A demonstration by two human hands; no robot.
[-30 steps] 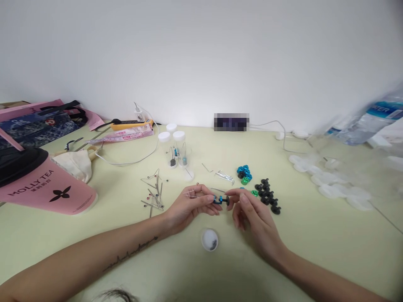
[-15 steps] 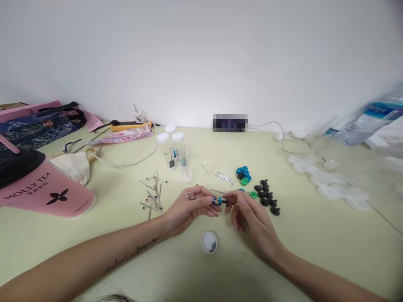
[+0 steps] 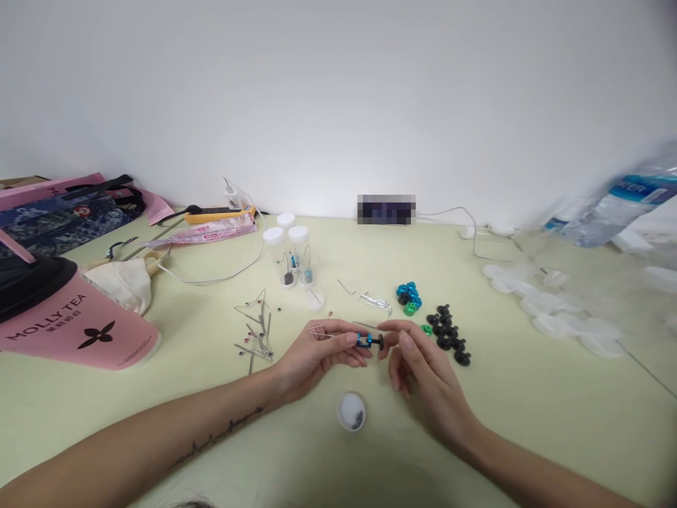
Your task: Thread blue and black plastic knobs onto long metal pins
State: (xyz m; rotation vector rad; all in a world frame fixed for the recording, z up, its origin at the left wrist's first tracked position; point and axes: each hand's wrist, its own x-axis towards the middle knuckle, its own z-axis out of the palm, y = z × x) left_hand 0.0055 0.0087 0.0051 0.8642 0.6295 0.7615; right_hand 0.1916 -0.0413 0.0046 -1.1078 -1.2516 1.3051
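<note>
My left hand (image 3: 322, 356) is closed, thumb and fingers pinching a small blue metal clamp (image 3: 364, 340). A thin bent wire (image 3: 319, 332) with a small red end also passes through its fingers. From the clamp's right side sticks a black thumbscrew (image 3: 379, 341), its round head turned toward my right hand (image 3: 423, 367). The right fingers are curled at that head and touch it. Below the hands stands a small white cap (image 3: 351, 412) with several tiny dark metal pieces in it. Beyond the right hand lie black thumbscrews (image 3: 447, 328) and blue parts (image 3: 410, 293).
Bent wire pieces (image 3: 259, 331) lie left of my hands, L-shaped hex keys (image 3: 376, 302) beyond them. White-capped clear vials (image 3: 275, 257) stand farther back. A pink cup (image 3: 100, 317) is at the left, a plastic bag with white discs (image 3: 560, 310) at the right.
The blue clamp has turned a little in my left fingers, so more of its frame shows. Both hands stay nearly in place; the view has shifted slightly.
</note>
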